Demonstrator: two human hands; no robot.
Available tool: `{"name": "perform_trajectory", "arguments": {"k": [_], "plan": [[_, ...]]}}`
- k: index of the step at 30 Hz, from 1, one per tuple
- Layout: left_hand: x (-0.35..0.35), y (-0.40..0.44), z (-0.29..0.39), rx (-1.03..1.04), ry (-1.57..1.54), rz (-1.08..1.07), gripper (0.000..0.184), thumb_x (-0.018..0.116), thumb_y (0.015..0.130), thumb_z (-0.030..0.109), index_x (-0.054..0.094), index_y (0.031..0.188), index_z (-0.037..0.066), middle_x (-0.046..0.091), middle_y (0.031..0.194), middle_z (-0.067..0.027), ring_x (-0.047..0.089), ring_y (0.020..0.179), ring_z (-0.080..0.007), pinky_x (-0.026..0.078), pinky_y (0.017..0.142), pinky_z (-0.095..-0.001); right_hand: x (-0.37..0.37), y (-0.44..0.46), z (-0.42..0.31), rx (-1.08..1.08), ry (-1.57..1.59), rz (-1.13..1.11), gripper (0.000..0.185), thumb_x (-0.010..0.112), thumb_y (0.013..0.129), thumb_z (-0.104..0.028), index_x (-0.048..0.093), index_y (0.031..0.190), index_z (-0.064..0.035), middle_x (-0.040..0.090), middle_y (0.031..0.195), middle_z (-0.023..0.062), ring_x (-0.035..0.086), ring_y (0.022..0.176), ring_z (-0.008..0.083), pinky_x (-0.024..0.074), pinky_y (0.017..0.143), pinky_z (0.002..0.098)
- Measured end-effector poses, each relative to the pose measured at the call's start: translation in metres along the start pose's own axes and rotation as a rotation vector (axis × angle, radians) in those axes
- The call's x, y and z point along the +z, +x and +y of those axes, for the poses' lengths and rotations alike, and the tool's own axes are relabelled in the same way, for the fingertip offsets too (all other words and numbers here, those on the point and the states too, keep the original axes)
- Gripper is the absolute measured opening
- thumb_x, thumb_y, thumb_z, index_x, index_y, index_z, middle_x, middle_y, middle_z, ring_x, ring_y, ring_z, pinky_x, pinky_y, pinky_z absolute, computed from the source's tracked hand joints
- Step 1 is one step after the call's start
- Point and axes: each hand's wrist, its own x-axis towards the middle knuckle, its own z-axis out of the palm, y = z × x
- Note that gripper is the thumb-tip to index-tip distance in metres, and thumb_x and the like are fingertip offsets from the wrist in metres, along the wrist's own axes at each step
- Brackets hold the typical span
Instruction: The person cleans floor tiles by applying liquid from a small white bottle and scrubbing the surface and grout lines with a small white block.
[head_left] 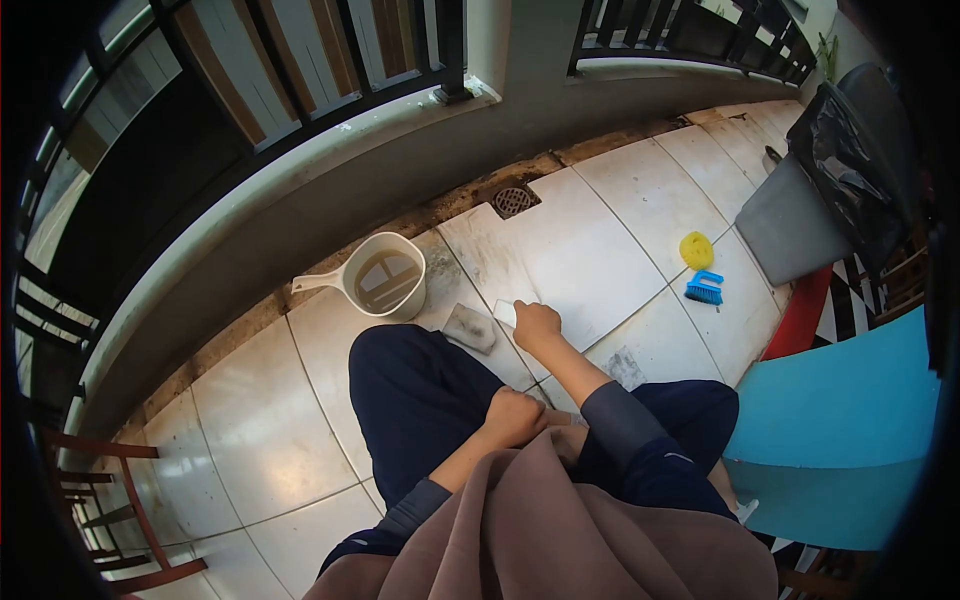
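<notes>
My right hand [537,325] reaches forward over the white floor tiles [570,245], its fingers closed on a small flat white piece [505,313]. The piece is at the tile surface; its kind is hard to make out. Just left of it lies a grey, dirt-smudged block [469,330]. A cream dipper [412,290] with murky water in it stands further left, its handle toward the wall. My left hand [515,416] rests in a fist by my bent leg, with nothing seen in it, though the palm is hidden.
To the right lie a yellow sponge [696,251] and a blue scrubbing brush [704,288]. A grey bin [795,225] with a black bag stands beyond them, near a turquoise surface [840,405]. A round drain [514,202] sits by the low wall [400,165]. Dark smudges mark some tiles.
</notes>
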Motion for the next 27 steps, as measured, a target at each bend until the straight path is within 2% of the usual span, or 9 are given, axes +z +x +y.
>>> {"name": "perform_trajectory", "arguments": {"k": [4,7,10,11,14,15,21,24,27], "plan": [[-0.002,0.006,0.002,-0.03,-0.027,0.007,0.025,0.052,0.069,0.026,0.06,0.055,0.008,0.057,0.053,-0.0102,0.057,0.05,-0.024,0.039,0.054,-0.0353,0.0,-0.049,0.036,0.0,-0.037,-0.105,0.038,0.062,0.069,-0.028,0.051,0.097,-0.005,0.061,0.085,0.0183,0.061,0.08,0.0328,0.0495,0.066,0.0409],[0.007,0.014,0.003,-0.055,0.03,-0.068,0.026,0.053,0.069,0.029,0.059,0.055,0.008,0.056,0.053,-0.009,0.055,0.05,-0.0257,0.04,0.052,-0.0374,-0.029,-0.073,0.061,0.001,0.153,-0.149,0.045,0.061,0.073,-0.035,0.05,0.101,-0.0017,0.06,0.09,0.02,0.061,0.082,0.0304,0.0501,0.066,0.0368],[0.009,0.015,0.002,-0.042,0.035,-0.072,0.026,0.053,0.069,0.029,0.06,0.055,0.007,0.056,0.053,-0.01,0.055,0.049,-0.0267,0.04,0.052,-0.0379,-0.026,-0.083,0.078,0.17,0.775,-0.141,0.054,0.061,0.074,-0.046,0.047,0.104,-0.0035,0.059,0.091,0.0206,0.061,0.077,0.0247,0.0494,0.063,0.0328],[0.009,0.015,0.001,-0.04,0.025,-0.068,0.026,0.053,0.069,0.029,0.06,0.055,0.007,0.056,0.052,-0.01,0.055,0.049,-0.0268,0.04,0.052,-0.0379,-0.024,-0.088,0.08,0.227,1.076,-0.245,0.049,0.054,0.081,-0.044,0.042,0.11,-0.0063,0.058,0.091,0.0197,0.058,0.07,0.0195,0.0475,0.059,0.0284],[0.009,0.014,0.001,-0.036,-0.002,-0.061,0.026,0.053,0.068,0.03,0.06,0.056,0.007,0.055,0.052,-0.0099,0.055,0.049,-0.0271,0.04,0.052,-0.0381,-0.006,-0.098,0.093,0.12,1.905,-0.506,0.047,0.049,0.086,-0.037,0.038,0.119,-0.006,0.057,0.092,0.017,0.054,0.068,0.0191,0.0446,0.058,0.0268],[0.008,0.014,0.001,-0.042,-0.007,-0.059,0.026,0.053,0.068,0.029,0.06,0.056,0.007,0.055,0.052,-0.0099,0.055,0.049,-0.0271,0.04,0.052,-0.0382,-0.005,-0.102,0.09,0.091,2.033,-0.551,0.046,0.046,0.087,-0.035,0.035,0.123,-0.0071,0.056,0.092,0.0183,0.052,0.066,0.0188,0.0438,0.056,0.0265],[0.006,0.013,0.002,-0.073,-0.013,-0.072,0.025,0.053,0.068,0.029,0.06,0.056,0.007,0.055,0.053,-0.0101,0.055,0.049,-0.0275,0.04,0.052,-0.0384,-0.022,-0.114,0.071,-0.104,2.218,-0.563,0.058,0.052,0.083,-0.04,0.031,0.127,-0.0089,0.047,0.117,0.0186,0.056,0.089,0.0242,0.0452,0.055,0.0246],[0.004,0.014,0.001,-0.062,-0.004,-0.075,0.025,0.053,0.068,0.028,0.06,0.056,0.008,0.055,0.053,-0.0102,0.055,0.049,-0.0275,0.04,0.052,-0.0383,-0.024,-0.114,0.07,-0.148,2.363,-0.554,0.055,0.056,0.081,-0.041,0.035,0.123,-0.0107,0.042,0.125,0.0151,0.052,0.1,0.0263,0.0463,0.056,0.0249],[0.005,0.013,0.001,-0.053,-0.006,-0.069,0.025,0.053,0.068,0.028,0.059,0.056,0.008,0.055,0.052,-0.0104,0.055,0.049,-0.0274,0.04,0.052,-0.0383,-0.013,-0.115,0.079,-0.051,2.421,-0.449,0.05,0.059,0.081,-0.038,0.038,0.118,-0.0119,0.042,0.125,0.013,0.052,0.101,0.0263,0.0476,0.059,0.0257]]}}
